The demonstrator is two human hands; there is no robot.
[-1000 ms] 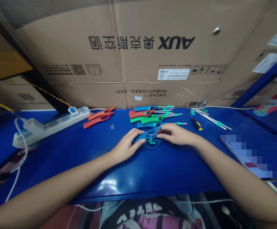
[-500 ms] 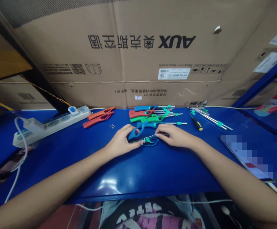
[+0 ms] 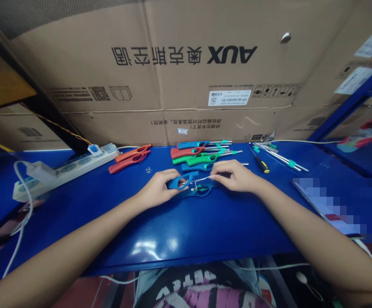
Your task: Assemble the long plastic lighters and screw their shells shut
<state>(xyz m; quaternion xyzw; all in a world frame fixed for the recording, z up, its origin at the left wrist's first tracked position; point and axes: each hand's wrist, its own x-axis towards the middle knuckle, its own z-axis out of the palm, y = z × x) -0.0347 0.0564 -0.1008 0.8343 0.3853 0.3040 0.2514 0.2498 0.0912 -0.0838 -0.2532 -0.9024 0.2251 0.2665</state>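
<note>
My left hand (image 3: 156,189) is closed around one half of a blue lighter handle shell (image 3: 188,178), tilted just above the table. Below it the other blue shell half (image 3: 205,193) lies with its inside facing up, and a green trigger piece (image 3: 201,187) sits in it. My right hand (image 3: 236,176) pinches a thin white wire (image 3: 202,179) that runs back to the parts in that lower shell. Close behind both hands rests a blue gas lighter (image 3: 192,167), its metal tube partly hidden by my right hand.
Behind are several assembled lighters (image 3: 202,161); red and orange shells (image 3: 130,164) and small screws (image 3: 148,170) lie left. At right are a screwdriver (image 3: 262,162), loose metal tubes (image 3: 288,160) and a blurred tablet (image 3: 330,209). A power strip (image 3: 73,167) and carton (image 3: 173,77) stand around.
My left hand has drawn the upper blue shell half slightly left and down, showing more of the lower shell. My right hand has lifted the white wire a little and shifted slightly right.
</note>
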